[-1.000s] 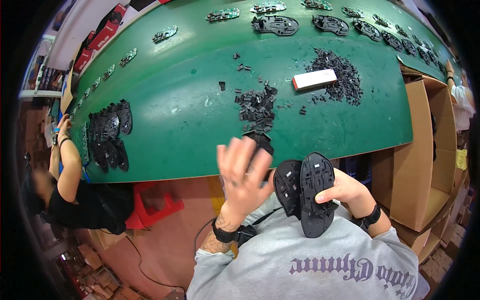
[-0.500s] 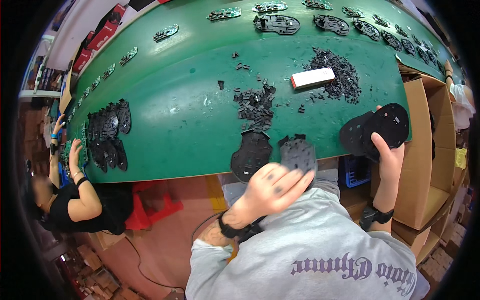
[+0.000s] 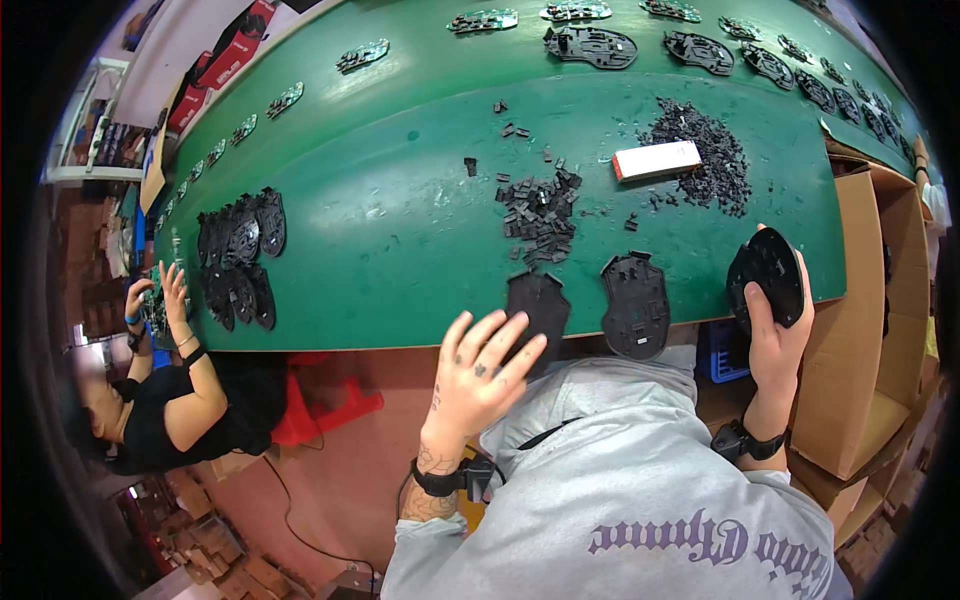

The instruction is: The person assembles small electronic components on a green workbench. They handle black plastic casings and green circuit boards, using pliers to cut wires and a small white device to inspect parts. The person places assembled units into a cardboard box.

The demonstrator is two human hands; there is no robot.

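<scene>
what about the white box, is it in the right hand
No, the right hand holds a black shell, and the white box lies apart from it.

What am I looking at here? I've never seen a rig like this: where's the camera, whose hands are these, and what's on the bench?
There is no machine, just a person's two bare hands. A wide fisheye camera on their head looks down, so straight edges bend.

The right hand grips a dark mouse-shaped shell. The left hand spreads its fingers over a black shell; I can't tell if they touch. A second black shell lies between the hands.

On the green table are a loose pile of black pieces, a finer black heap, a white box and green circuit boards. A co-worker sits at left.
</scene>
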